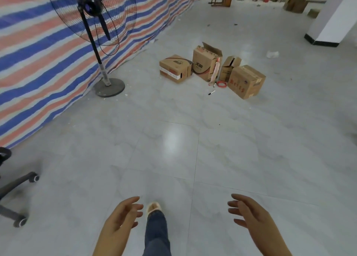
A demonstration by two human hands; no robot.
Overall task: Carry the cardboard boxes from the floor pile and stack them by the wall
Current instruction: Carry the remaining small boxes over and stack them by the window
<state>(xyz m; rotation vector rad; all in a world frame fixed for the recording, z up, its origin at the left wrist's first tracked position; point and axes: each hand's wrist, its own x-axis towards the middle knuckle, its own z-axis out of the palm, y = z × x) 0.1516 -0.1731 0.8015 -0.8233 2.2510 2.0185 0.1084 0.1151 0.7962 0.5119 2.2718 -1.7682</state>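
Observation:
Several cardboard boxes stand in a cluster on the tiled floor ahead. A low closed box (175, 68) is at the left, a tall box with open flaps (207, 63) beside it, a small open box (229, 67) behind, and a larger closed box (246, 81) at the right. My left hand (121, 220) and my right hand (250, 215) are held out at the bottom of the view, far short of the boxes. Both are empty with relaxed, spread fingers. One foot and a jeans leg show between them.
A striped tarpaulin wall (48, 62) runs along the left, with a standing fan (92, 10) in front of it. An office chair base (17, 195) is at the lower left. Markers (212, 92) and a red cable (222, 84) lie by the boxes. A white pillar (332, 17) stands far right.

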